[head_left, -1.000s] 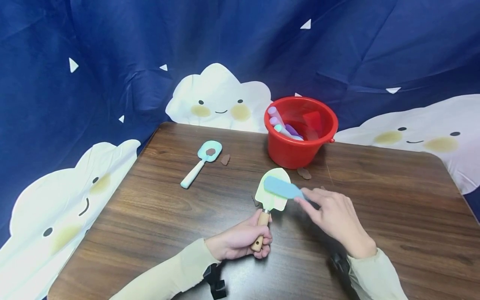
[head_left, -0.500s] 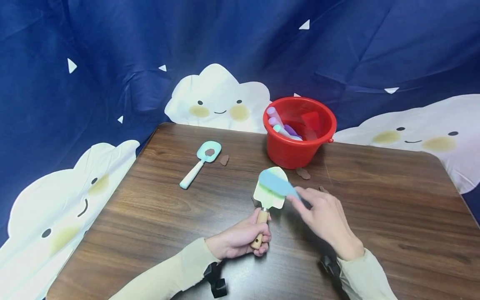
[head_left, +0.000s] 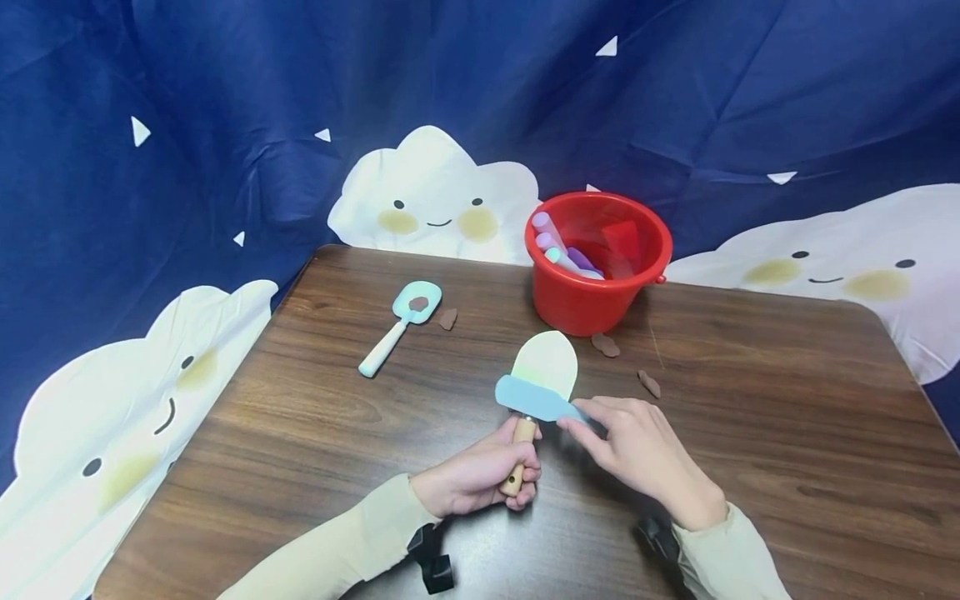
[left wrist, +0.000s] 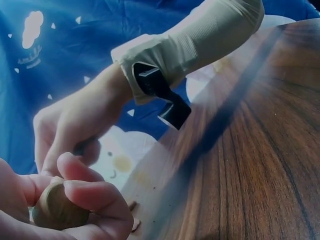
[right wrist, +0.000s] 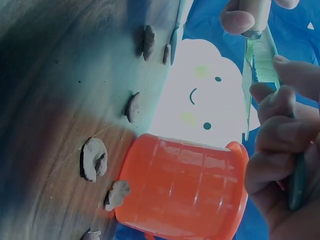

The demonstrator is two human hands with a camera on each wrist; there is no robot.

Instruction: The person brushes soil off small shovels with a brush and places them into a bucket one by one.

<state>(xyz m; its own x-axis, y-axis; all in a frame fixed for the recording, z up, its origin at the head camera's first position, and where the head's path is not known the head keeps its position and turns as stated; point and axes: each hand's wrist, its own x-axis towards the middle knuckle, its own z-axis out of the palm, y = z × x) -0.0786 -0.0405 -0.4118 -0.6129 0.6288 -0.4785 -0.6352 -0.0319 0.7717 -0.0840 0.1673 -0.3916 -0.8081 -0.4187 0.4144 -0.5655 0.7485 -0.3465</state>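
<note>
My left hand [head_left: 487, 471] grips the wooden handle [head_left: 522, 454] of a small trowel with a pale green-white blade [head_left: 551, 354]. The blade is held off the table and points toward the bucket. Between its fingertips and thumb, my right hand [head_left: 637, 450] holds a light blue brush [head_left: 534, 398], which lies across the lower part of the blade by the handle. Green bristles [right wrist: 265, 62] show against the blade in the right wrist view. In the left wrist view, the left hand's fingers [left wrist: 100, 200] curl round the handle's butt [left wrist: 57, 207].
A red bucket [head_left: 585, 304] with several pastel-handled tools stands at the back. A light blue scoop [head_left: 386, 346] lies to the left, a brown piece [head_left: 418, 304] on its head. Other brown clay-like pieces [head_left: 648, 383] are scattered on the wooden table [head_left: 247, 467].
The brush has slid down the trowel blade, from its upper part toward the handle, and the right hand has moved left and nearer with it. The left hand has stayed almost still.
</note>
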